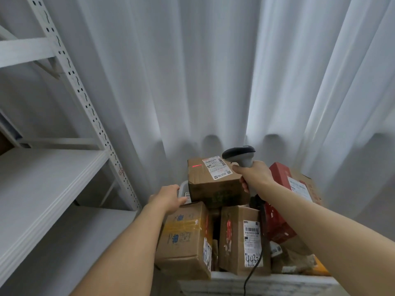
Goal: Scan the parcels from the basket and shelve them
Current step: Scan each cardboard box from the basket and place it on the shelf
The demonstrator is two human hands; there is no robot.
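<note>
Handwritten "443", perhaps more, on brown parcel label.

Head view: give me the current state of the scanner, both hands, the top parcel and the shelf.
scanner: gripped, aimed at the top parcel, beam on
right hand: grips the scanner handle
left hand: fingers relaxed, holds nothing, beside the top parcel
top parcel: on the pile, label up, red line left of the barcode
shelf: no parcels on the visible boards
</note>
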